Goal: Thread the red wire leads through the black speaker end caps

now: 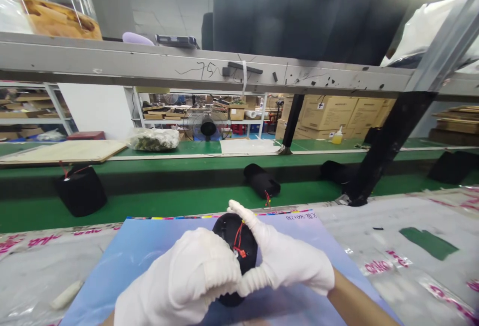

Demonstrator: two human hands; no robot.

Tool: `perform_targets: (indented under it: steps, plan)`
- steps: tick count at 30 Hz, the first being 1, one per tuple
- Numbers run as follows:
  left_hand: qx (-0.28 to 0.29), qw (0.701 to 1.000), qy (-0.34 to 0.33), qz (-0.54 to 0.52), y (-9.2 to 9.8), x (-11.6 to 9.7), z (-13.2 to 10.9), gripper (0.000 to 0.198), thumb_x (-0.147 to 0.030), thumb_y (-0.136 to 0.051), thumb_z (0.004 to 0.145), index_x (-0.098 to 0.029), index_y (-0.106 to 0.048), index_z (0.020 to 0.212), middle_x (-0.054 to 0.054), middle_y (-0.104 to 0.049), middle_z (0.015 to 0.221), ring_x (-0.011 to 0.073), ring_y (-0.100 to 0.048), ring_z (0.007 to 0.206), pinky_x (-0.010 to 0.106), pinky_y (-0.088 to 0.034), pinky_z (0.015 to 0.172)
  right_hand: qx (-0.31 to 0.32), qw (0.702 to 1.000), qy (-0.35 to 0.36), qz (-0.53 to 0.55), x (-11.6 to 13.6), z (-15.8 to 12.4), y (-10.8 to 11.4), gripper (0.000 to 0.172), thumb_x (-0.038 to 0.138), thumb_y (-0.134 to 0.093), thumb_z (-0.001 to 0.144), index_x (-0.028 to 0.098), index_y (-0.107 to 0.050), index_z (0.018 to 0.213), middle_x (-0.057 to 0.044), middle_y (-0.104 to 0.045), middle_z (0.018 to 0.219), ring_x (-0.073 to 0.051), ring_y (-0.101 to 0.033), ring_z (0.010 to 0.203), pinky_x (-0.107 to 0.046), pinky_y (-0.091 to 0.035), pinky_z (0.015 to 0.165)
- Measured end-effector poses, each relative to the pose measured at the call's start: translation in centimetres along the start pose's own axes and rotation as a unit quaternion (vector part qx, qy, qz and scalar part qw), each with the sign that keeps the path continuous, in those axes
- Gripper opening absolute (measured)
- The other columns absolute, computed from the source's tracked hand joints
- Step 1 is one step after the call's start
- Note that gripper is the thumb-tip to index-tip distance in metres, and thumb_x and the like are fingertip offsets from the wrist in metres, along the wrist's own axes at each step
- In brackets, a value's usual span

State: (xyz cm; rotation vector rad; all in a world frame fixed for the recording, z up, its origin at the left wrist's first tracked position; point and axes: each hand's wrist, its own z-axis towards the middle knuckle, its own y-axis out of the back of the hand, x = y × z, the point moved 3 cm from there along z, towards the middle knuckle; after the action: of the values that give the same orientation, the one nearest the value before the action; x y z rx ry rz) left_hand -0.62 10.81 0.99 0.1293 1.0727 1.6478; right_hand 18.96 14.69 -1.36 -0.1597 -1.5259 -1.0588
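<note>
- Left hand (179, 276), white-gloved: curled closed over the lower left of a black rounded object (229, 227), its fingertips hidden behind the glove's own folds.
- Right hand (286, 261), white-gloved: fingers extended up and across the upper right of the object, gripping it from that side; bare right forearm (355, 301) cut off by the lower frame edge.
- Object: held between both hands, mostly hidden by them, above a blue printed sheet (305, 244); contact with the sheet cannot be made out.
- Red wires (238, 239) and a red tag (241, 253) on the object's face; their attachment is unclear.
- Sheet: on a table under clear plastic with pink print (377, 226), near its back edge.
- Beyond the back edge: 3 similar black objects (262, 179) on a green bench (168, 211).
</note>
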Motion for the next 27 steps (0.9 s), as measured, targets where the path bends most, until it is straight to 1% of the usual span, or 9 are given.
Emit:
perform_targets:
  steps: [3,6,8,10,13,17,19,24,27]
  plan:
    - [0.008,0.999,-0.023,0.022,-1.0,0.4,-0.2,0.02,-0.01,-0.057,0.088,-0.028,-0.064,0.093,0.0,-0.071,0.084,0.0154,-0.068,0.079,0.028,-0.056,0.073,-0.024,0.999,0.028,-0.014,0.8,-0.5,0.9,0.11,0.041,-0.088,0.064,0.026,-0.018,0.148,-0.015,-0.033,0.152,-0.027,-0.043,0.137,-0.044,-0.035,0.114]
    - [0.01,0.997,-0.072,0.038,-1.1,0.0,0.0,0.019,-0.007,-0.056,0.09,-0.023,-0.057,0.101,0.001,-0.068,0.085,0.013,-0.065,0.081,0.025,-0.052,0.075,-0.048,0.996,0.024,-0.076,2.0,-1.3,2.4,0.055,0.03,-0.083,0.072,0.024,-0.052,0.117,-0.011,-0.031,0.152,-0.027,-0.034,0.142,-0.043,-0.038,0.112]
    - [0.002,0.994,-0.1,0.041,-0.8,-0.5,0.4,0.012,-0.01,-0.054,0.093,-0.021,-0.055,0.097,0.0,-0.067,0.08,0.0116,-0.063,0.075,0.023,-0.051,0.071,-0.021,0.992,0.038,-0.121,3.1,-1.6,2.9,0.028,0.027,-0.08,0.077,0.022,-0.062,0.098,-0.008,-0.038,0.148,-0.025,-0.032,0.144,-0.039,-0.039,0.11]
    - [-0.011,0.991,-0.119,0.053,-0.5,-0.9,0.9,0.008,-0.015,-0.051,0.096,-0.021,-0.055,0.092,-0.001,-0.067,0.077,0.0108,-0.063,0.071,0.022,-0.049,0.068,0.003,0.982,0.076,-0.175,4.1,-1.9,2.9,0.015,0.024,-0.076,0.081,0.021,-0.066,0.092,-0.007,-0.046,0.143,-0.023,-0.037,0.141,-0.035,-0.04,0.109]
    - [-0.02,0.99,-0.118,0.072,-0.2,-1.2,1.2,0.014,-0.02,-0.048,0.098,-0.021,-0.057,0.088,-0.002,-0.069,0.077,0.0098,-0.064,0.069,0.021,-0.048,0.066,-0.025,0.954,0.121,-0.275,5.0,-2.3,1.6,0.012,0.022,-0.07,0.086,0.02,-0.067,0.098,-0.01,-0.051,0.14,-0.024,-0.044,0.135,-0.038,-0.039,0.11]
    - [-0.01,0.992,-0.1,0.078,-0.5,-0.8,1.1,0.012,-0.022,-0.048,0.098,-0.022,-0.056,0.088,-0.003,-0.069,0.078,0.0101,-0.065,0.07,0.021,-0.048,0.065,-0.121,0.918,0.079,-0.369,4.8,-2.8,-1.0,0.026,0.028,-0.075,0.08,0.019,-0.063,0.101,-0.015,-0.05,0.143,-0.033,-0.048,0.131,-0.048,-0.046,0.102]
    - [-0.008,0.991,-0.107,0.083,-0.9,-0.8,0.9,0.01,-0.018,-0.049,0.096,-0.023,-0.055,0.088,-0.003,-0.069,0.077,0.0113,-0.064,0.07,0.022,-0.048,0.065,-0.162,0.908,0.076,-0.38,4.7,-2.7,-1.6,0.023,0.024,-0.074,0.08,0.018,-0.062,0.099,-0.016,-0.053,0.141,-0.035,-0.048,0.131,-0.049,-0.047,0.1]
    - [-0.016,0.993,-0.062,0.094,-1.9,-1.0,1.0,0.022,-0.004,-0.046,0.085,-0.025,-0.053,0.086,-0.005,-0.066,0.071,0.0113,-0.059,0.061,0.022,-0.046,0.058,-0.125,0.925,0.185,-0.306,5.3,-1.6,-0.9,0.026,0.022,-0.075,0.08,0.018,-0.061,0.102,-0.007,-0.066,0.117,-0.023,-0.057,0.114,-0.036,-0.047,0.099]
    - [-0.034,0.999,-0.006,0.039,-1.8,-0.9,0.8,0.027,-0.004,-0.054,0.08,-0.028,-0.054,0.091,-0.008,-0.068,0.077,0.0095,-0.063,0.068,0.018,-0.049,0.063,-0.106,0.929,0.191,-0.298,5.3,-1.1,-0.1,0.03,0.029,-0.085,0.071,0.019,-0.061,0.087,-0.005,-0.063,0.116,-0.023,-0.056,0.112,-0.037,-0.045,0.098]
